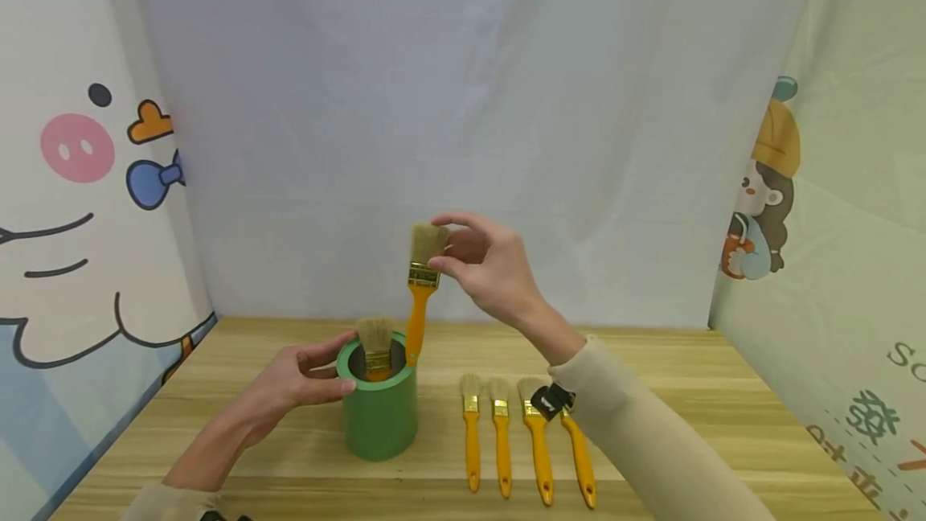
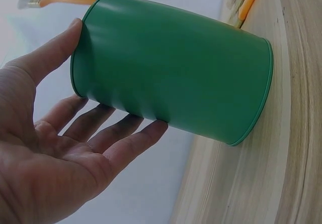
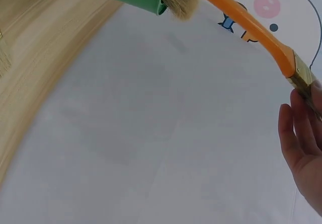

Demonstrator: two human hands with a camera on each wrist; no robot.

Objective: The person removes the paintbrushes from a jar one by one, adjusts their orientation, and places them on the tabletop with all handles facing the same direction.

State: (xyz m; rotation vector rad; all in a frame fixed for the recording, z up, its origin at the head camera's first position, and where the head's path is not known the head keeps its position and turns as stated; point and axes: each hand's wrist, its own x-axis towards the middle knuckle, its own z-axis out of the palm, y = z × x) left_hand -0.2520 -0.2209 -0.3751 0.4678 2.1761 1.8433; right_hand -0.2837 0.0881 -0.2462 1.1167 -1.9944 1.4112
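A paintbrush [image 1: 419, 296] is pinched, bristles up, by the bent fingers of the raised right hand [image 1: 488, 264], its handle pointing down at the rim of an upright green can [image 1: 379, 424], gripped between thumb and fingers of the left hand [image 1: 307, 374].

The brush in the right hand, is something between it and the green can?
Nothing visible blocks the held brush; its handle end shows at the right edge of the green can. Another brush stands in the opening, but there seems to be room beside it.
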